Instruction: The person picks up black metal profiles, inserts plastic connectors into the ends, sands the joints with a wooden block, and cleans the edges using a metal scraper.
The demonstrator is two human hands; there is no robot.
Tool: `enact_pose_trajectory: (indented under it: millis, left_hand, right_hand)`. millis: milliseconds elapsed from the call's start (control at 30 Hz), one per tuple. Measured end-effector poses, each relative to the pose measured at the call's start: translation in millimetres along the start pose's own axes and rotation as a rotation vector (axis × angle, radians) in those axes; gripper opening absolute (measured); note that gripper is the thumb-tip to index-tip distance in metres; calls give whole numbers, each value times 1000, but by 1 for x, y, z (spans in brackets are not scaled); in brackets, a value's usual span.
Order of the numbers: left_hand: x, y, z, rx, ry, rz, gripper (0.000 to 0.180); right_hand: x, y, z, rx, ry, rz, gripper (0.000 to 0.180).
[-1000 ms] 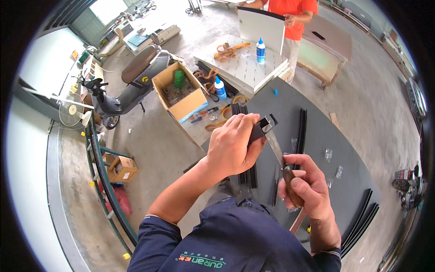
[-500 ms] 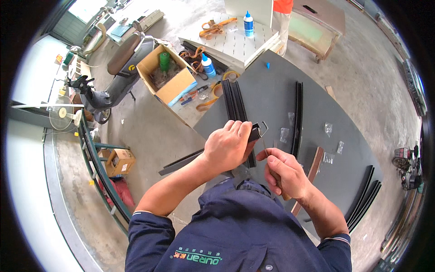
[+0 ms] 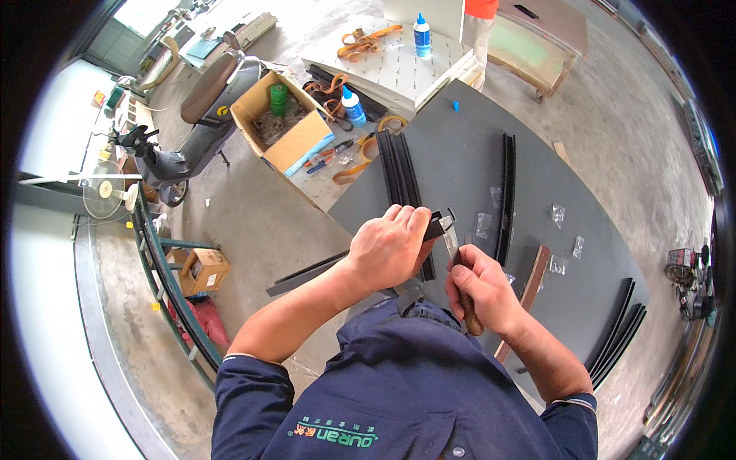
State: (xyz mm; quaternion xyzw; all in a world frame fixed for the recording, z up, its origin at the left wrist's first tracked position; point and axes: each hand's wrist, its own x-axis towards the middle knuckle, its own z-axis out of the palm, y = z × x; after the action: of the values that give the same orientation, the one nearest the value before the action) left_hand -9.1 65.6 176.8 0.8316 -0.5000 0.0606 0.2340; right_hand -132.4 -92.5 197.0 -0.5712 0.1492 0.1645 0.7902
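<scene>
Since the frame half a second ago, the right hand [image 3: 484, 285] has turned its tool so that the blade [image 3: 451, 241] shows a broad face instead of a thin edge, and the blade now stands at the open end of the dark profile [image 3: 435, 229]; the left hand [image 3: 389, 244] has barely shifted.

The left hand is wrapped around the profile near that end, back of the hand upward, fingers folded over it. The profile is raised above the grey table [image 3: 598, 257], its channel-shaped end pointing toward the right hand, and its far part slopes down to the left behind the forearm. The right hand's fingers are closed around the tool, whose brown handle [image 3: 473, 322] sticks out below the palm. The blade appears to touch the profile's end, though the contact is too small to tell for sure.

Just beyond the left hand lie dark strips [image 3: 399, 172] side by side on the table. Another black strip [image 3: 506, 201] lies past the right hand, near a clear bag [image 3: 483, 225], and a reddish-brown bar [image 3: 527, 295] lies just beside the right wrist.
</scene>
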Motion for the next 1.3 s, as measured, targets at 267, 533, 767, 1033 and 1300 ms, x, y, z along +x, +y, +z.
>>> enact_pose_trajectory:
  millis: [267,533,767,1033,1300]
  left_hand:
    - [1,-6,9,33,28,44,30]
    - [6,-6,10,9,91,44,31]
    - [12,-7,6,-56,88,123,31]
    - [16,-2,-16,-313,208,-111,29]
    - [18,6,-28,-310,315,-14,29]
  right_hand:
    - [9,5,-2,579,-113,267,25]
    - [13,11,0,861,-254,296,32]
    - [8,16,1,895,-294,196,32]
    - [-9,-14,-10,359,-72,-31,29]
    - [-17,-29,0,132,-61,-111,34]
